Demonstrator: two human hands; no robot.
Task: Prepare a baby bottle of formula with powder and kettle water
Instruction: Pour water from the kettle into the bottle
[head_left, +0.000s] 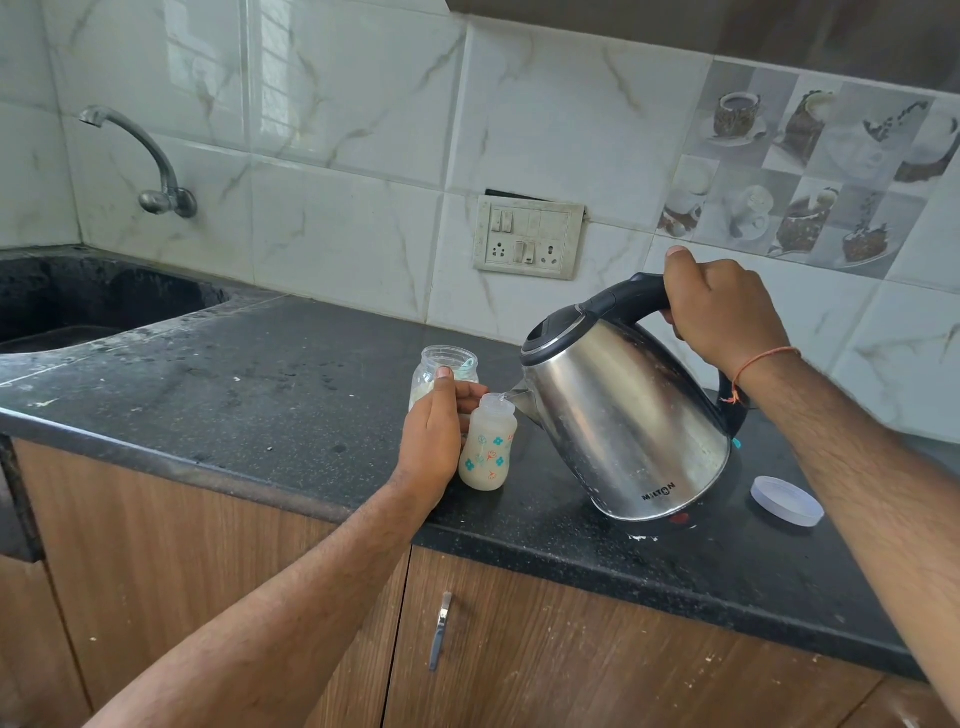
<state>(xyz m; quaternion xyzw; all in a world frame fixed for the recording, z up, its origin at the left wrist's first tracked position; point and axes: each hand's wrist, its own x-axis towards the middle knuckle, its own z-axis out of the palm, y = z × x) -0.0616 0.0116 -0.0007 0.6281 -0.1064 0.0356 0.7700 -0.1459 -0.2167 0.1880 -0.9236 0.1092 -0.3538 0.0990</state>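
Note:
A small baby bottle (488, 447) with flower prints stands upright and uncapped on the black countertop (260, 384), holding milky liquid. My left hand (434, 436) grips its left side. My right hand (722, 312) holds the black handle of a steel kettle (623, 415), tilted left with its spout at the bottle's mouth; a thin stream of water runs in. Behind the bottle stands an open clear jar (441, 366) with white powder and a blue scoop inside.
A white round lid (787, 501) lies on the counter right of the kettle. A dark sink (78, 301) and a wall tap (150, 161) are at the far left. A switch and socket plate (527, 236) sits on the tiled wall. Wooden cabinet doors are below.

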